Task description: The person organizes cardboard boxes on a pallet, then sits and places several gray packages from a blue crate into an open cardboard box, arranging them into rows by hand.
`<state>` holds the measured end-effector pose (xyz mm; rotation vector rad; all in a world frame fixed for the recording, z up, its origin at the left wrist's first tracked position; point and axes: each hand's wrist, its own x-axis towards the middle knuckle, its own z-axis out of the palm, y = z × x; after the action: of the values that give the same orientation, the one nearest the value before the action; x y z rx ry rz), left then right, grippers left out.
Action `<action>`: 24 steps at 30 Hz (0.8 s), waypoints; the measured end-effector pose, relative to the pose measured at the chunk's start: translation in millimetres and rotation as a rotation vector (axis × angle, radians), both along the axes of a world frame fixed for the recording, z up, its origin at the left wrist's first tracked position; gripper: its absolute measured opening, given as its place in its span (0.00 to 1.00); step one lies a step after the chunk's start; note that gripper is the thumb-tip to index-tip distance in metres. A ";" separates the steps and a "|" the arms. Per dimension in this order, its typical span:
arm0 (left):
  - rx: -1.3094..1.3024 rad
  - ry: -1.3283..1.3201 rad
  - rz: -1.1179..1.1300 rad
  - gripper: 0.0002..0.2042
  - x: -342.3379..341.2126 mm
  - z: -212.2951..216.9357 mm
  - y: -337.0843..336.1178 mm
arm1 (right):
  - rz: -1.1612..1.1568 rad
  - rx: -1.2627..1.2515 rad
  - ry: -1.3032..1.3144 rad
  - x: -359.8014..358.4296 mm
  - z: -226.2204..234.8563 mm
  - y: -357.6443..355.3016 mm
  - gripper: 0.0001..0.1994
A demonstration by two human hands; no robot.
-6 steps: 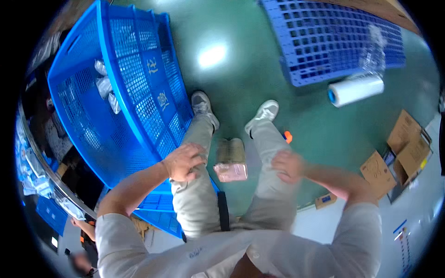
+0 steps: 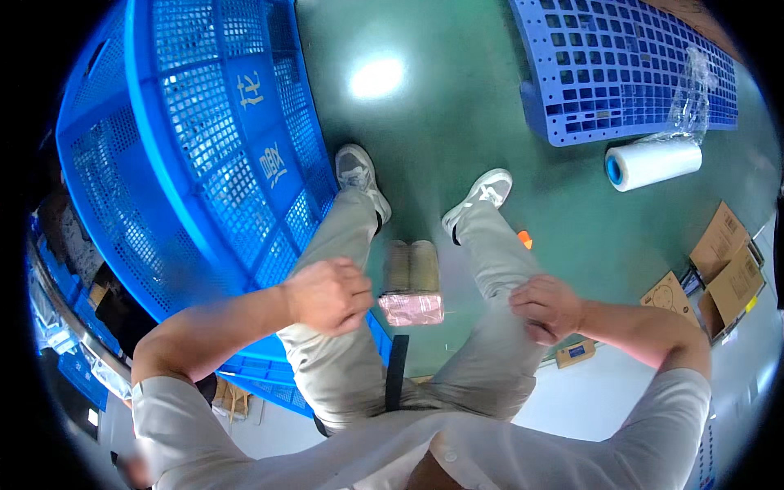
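Well, the blue crate (image 2: 196, 122) shows its contents unclearly. Between the trouser legs (image 2: 327, 359) lies a wrapped bundle (image 2: 412, 282). Left hand (image 2: 331, 296) and right hand (image 2: 549, 309) touch these legs — wider apart than before — if gripping, I cannot tell.

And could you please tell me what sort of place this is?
It looks like a warehouse or packing area, judging by the large blue plastic crate, the blue lattice pallet and the roll of plastic film.
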<state>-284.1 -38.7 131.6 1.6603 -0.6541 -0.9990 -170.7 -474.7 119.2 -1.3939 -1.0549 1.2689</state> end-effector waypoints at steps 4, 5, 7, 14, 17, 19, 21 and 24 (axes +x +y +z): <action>0.373 -0.373 -0.181 0.09 57.2 -117.1 10.6 | -0.011 0.079 -0.250 69.8 -104.2 47.9 0.16; 0.502 -0.201 -0.319 0.10 41.7 -96.0 14.4 | -0.047 0.066 -0.227 46.5 -87.8 56.7 0.15; 0.671 -0.259 -0.342 0.11 99.5 -143.6 33.0 | -0.083 0.080 -0.385 94.7 -134.4 81.1 0.15; 0.859 -0.733 -0.271 0.15 132.8 -174.2 32.4 | -0.183 0.213 -0.754 102.8 -150.3 93.3 0.15; 0.853 -0.788 -0.208 0.16 138.4 -169.7 57.2 | -0.225 0.143 -0.845 65.9 -149.8 108.3 0.10; 0.837 -0.884 0.002 0.15 164.1 -160.3 71.1 | -0.349 0.087 -0.887 54.8 -154.0 118.0 0.10; 0.788 -1.132 0.207 0.15 191.7 -156.2 89.3 | -0.487 0.094 -1.018 55.6 -150.7 126.5 0.10; 0.855 -1.074 0.374 0.15 180.8 -155.3 102.9 | -0.603 0.005 -1.051 30.0 -149.3 124.4 0.08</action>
<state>-103.3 64.2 -23.7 2.9717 -0.5478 0.0249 -140.7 -350.3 -30.1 -2.2167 -1.1203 0.0268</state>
